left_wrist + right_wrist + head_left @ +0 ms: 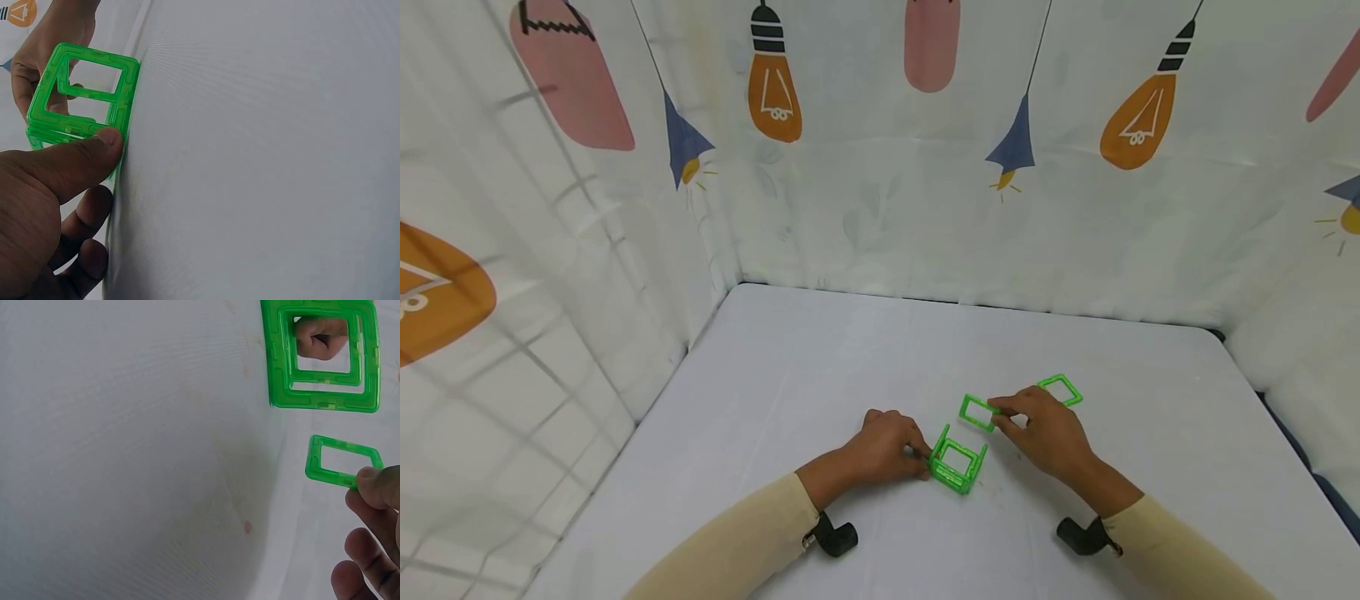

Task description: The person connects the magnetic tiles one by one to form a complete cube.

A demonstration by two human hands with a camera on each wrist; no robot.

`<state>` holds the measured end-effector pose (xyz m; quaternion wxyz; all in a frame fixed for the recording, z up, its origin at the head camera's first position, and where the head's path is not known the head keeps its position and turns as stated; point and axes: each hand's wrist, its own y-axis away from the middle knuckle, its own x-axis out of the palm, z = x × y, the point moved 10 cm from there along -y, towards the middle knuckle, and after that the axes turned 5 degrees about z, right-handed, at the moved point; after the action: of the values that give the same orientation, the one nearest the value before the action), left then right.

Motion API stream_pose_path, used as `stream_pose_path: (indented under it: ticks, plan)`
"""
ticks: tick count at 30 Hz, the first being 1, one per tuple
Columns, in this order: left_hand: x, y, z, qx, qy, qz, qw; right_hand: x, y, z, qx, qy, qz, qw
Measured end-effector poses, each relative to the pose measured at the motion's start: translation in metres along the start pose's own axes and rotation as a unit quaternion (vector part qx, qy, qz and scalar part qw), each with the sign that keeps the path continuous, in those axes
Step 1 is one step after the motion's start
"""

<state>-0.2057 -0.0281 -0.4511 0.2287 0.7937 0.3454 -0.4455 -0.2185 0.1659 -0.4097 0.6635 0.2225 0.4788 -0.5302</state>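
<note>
Several green square magnetic tiles, see-through with hollow middles, are joined into an open box shape (950,479) on the white table. Its left side is gripped by my left hand (886,448). In the left wrist view the thumb (94,153) presses on a lower corner of the box shape, and the index finger is hidden behind it. My right hand (1048,432) pinches a single green tile (331,479) by one edge, between thumb and fingers. That tile is held just beyond the box shape, apart from it.
Another green tile (1072,387) lies behind my right hand, partly covered by it. A white cloth curtain (880,217) with printed lamps and bulbs hangs along the table's (820,350) back and sides. Each wrist wears a black camera (835,537).
</note>
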Motion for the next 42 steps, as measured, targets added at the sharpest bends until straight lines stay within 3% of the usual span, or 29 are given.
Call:
stream_pose_path:
  ticks: [12,42]
  plan:
    - [0.0,0.0,0.001,0.002,0.003,-0.001,1.0,0.005,0.007,0.008,-0.022,-0.009,-0.024,0.999]
    - [0.001,-0.001,0.002,0.0,0.004,0.0,1.0,0.016,0.013,0.015,-0.037,-0.043,0.008,0.998]
